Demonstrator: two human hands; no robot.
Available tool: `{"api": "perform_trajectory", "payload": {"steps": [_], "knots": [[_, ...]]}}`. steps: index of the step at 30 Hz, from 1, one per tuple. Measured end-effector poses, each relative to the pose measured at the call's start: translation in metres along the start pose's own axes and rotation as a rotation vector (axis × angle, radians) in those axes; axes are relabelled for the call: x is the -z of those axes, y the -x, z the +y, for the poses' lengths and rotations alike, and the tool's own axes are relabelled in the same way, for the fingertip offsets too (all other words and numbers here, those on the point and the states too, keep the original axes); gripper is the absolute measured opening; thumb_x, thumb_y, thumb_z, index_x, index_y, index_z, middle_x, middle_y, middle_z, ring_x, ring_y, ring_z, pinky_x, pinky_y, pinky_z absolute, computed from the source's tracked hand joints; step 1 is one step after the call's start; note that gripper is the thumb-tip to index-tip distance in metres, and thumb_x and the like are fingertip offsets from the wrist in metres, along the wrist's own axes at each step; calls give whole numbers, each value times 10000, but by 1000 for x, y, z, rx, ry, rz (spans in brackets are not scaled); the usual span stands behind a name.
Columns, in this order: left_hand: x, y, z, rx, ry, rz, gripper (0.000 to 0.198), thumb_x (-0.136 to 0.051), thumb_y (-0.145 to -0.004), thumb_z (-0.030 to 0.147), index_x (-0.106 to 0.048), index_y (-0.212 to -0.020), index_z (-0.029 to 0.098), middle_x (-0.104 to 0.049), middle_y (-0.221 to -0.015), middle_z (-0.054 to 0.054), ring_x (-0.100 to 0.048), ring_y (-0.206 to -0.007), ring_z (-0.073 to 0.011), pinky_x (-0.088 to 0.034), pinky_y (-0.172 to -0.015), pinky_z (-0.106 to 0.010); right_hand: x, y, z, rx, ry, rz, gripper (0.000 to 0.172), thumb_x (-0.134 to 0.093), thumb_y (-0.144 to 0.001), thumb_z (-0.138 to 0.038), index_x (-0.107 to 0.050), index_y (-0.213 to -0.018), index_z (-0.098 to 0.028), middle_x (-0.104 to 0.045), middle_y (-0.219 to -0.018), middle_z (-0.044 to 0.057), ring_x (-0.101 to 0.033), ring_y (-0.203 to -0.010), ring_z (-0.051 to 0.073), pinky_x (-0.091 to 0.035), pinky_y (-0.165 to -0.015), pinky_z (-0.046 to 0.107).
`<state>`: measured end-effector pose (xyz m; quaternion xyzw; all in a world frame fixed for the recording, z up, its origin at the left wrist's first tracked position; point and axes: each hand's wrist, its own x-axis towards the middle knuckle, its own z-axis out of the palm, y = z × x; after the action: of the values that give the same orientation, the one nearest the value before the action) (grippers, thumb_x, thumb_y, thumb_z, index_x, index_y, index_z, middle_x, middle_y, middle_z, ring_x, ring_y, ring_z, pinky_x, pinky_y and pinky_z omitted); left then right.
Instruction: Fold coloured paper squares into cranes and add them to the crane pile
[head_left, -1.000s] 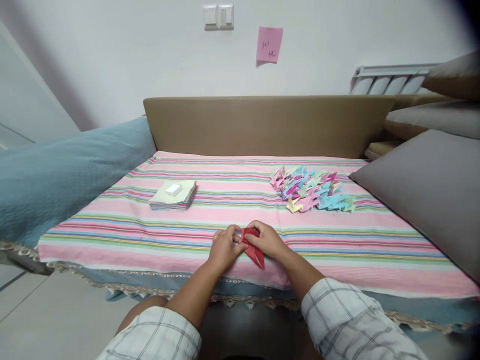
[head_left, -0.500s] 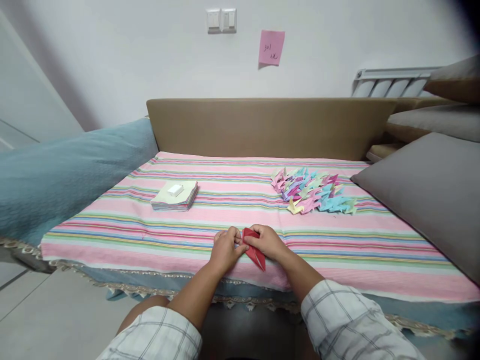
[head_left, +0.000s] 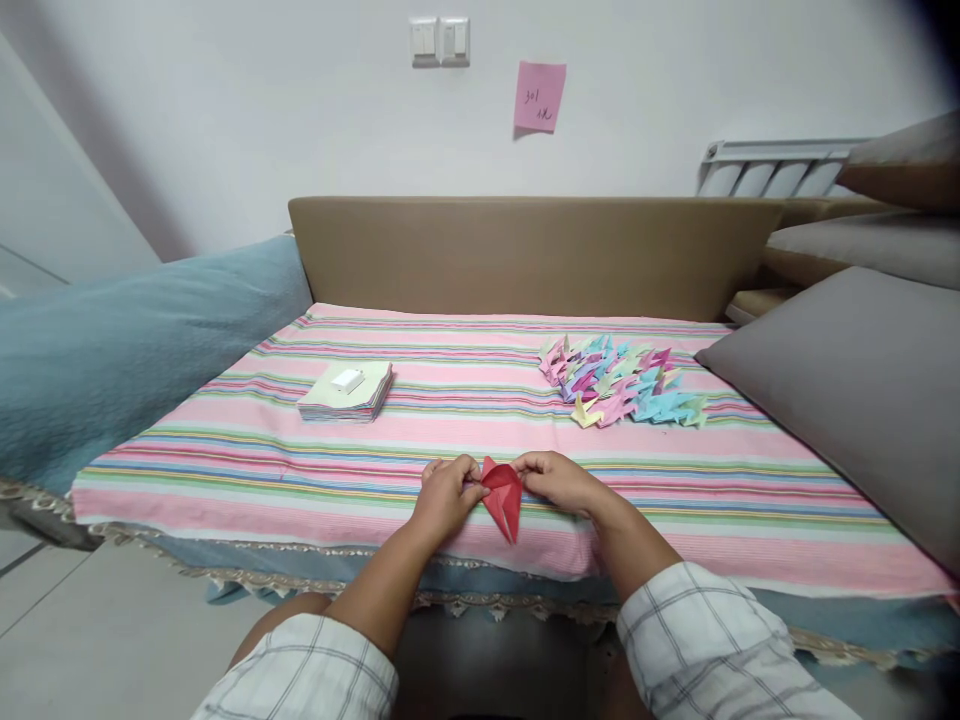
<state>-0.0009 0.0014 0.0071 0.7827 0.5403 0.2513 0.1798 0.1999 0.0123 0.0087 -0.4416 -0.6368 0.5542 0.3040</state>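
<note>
A folded red paper (head_left: 504,495), pointed at its lower end, lies near the front edge of the striped cloth (head_left: 675,500). My left hand (head_left: 446,492) pinches its left corner with closed fingers. My right hand (head_left: 556,479) pinches its right upper corner, fingers closed too. Both hands rest on the cloth with the paper spread between them.
A stack of paper squares (head_left: 346,392) with a small white object on top sits at the left. A heap of coloured folded paper cranes (head_left: 621,380) lies at the back right. Grey cushions (head_left: 847,390) stand on the right, a blue blanket (head_left: 135,340) on the left.
My right hand has slid off the red paper to its right corner. The paper now shows more fully and points straight down instead of slanting to the right.
</note>
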Motion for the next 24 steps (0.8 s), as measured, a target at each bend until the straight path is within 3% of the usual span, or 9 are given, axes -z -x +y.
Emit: {"api": "perform_trajectory", "payload": {"steps": [4, 11, 17, 24], "knots": [[0, 0, -1, 14, 4, -28, 82, -576, -742, 213, -495, -752, 213, -608, -723, 50, -554, -751, -152, -318, -851, -347, 2, 7, -3, -2, 46, -94, 246, -571, -693, -286, -664, -874, -148, -651, -750, -2, -535, -657, 121, -384, -628, 226], [-3, 1, -1, 23, 19, -21, 56, -533, -777, 259, -491, -785, 223, -616, -726, 53, -566, -752, -147, -262, -948, -391, -7, 0, 5, -3, 348, 150, 197, -551, -718, -328, -632, -737, -149, -588, -637, -15, -487, -593, 115, -338, -551, 217], [-7, 0, 2, 63, 31, 28, 97, -481, -827, 332, -489, -849, 237, -652, -754, 39, -590, -822, -166, -224, -983, -415, -12, -2, 8, 27, 484, 221, 306, -473, -789, -409, -620, -671, -168, -604, -641, -2, -500, -603, 123, -332, -556, 221], [-16, 2, 3, 52, -72, 112, 110, -512, -807, 315, -471, -773, 219, -610, -718, 34, -577, -772, -167, -259, -953, -412, -16, -1, 11, 20, 559, 279, 272, -488, -782, -391, -614, -660, -182, -593, -623, -7, -482, -576, 117, -306, -525, 214]]}}
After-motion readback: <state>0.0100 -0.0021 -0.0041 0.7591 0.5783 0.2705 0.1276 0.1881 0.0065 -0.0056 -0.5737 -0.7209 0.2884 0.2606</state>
